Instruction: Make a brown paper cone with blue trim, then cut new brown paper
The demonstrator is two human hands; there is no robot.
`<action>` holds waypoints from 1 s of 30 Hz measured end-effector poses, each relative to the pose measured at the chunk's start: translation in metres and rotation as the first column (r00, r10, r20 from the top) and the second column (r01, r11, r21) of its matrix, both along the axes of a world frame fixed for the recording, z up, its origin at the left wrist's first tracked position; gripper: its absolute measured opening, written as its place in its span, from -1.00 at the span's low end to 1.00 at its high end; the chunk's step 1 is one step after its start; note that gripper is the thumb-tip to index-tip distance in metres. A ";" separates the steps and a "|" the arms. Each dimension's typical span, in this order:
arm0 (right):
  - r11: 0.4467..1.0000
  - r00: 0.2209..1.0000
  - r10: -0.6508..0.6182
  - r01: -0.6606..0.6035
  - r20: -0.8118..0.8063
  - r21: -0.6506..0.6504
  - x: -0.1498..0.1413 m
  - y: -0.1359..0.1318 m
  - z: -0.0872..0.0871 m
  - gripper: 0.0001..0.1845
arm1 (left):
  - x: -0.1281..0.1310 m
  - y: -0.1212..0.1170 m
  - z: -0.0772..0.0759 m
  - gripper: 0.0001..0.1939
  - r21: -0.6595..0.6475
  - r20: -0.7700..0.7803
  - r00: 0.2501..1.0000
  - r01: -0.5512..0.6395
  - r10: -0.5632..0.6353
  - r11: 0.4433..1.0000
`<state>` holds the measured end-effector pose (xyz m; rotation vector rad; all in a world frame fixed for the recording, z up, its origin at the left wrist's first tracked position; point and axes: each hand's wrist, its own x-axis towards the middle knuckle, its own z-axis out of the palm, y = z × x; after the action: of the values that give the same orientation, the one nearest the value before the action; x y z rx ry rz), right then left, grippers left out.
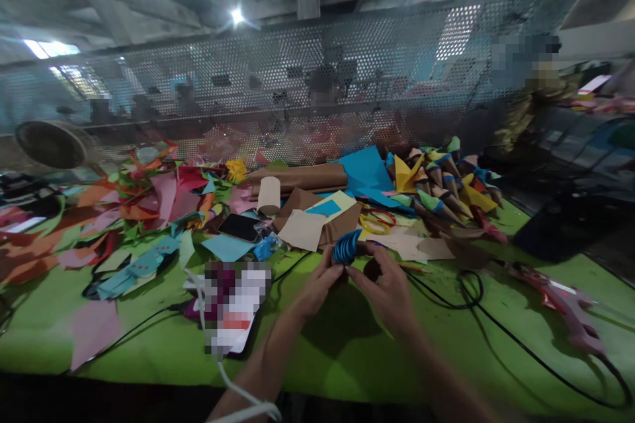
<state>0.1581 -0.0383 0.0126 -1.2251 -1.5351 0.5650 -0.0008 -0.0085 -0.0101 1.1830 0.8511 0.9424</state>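
Note:
A small blue pleated paper piece (346, 248), folded like an accordion, is held up over the green tabletop. My left hand (317, 287) pinches its left and lower side between thumb and fingers. On the other side, my right hand (384, 284) is closed with its thumb at the lower edge and its fingers behind the folds. Just beyond the hands lie a beige paper piece (300, 230) and brown paper (342, 225). Yellow-handled scissors (376, 223) rest behind the right hand.
A pink glue gun (570, 310) with a looping black cord (466, 297) lies at right. Phones (243, 317) with cables are left of my hands. Coloured paper scraps (159, 198) heap at left, paper cones (441, 178) at back right. A perforated metal screen (278, 92) stands behind.

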 end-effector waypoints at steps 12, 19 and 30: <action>0.994 1.000 -0.009 0.007 0.018 0.110 0.006 -0.004 0.007 -0.84 | 0.002 0.003 -0.005 -0.66 0.134 -0.077 0.997 -0.002 0.012 0.991; 0.999 0.999 0.018 -0.020 0.049 0.035 0.006 -0.002 0.003 -0.87 | 0.001 -0.001 0.011 -0.77 0.305 -0.252 0.966 0.033 0.047 0.952; 0.999 0.986 -0.005 -0.001 0.167 0.037 0.009 0.001 0.004 -0.87 | -0.001 -0.004 0.018 -0.79 0.343 -0.472 0.879 0.109 0.071 0.933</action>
<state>0.1674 -0.0373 0.0171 -1.2720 -1.6771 0.4394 -0.0016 -0.0126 0.0074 1.7918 1.0824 0.8183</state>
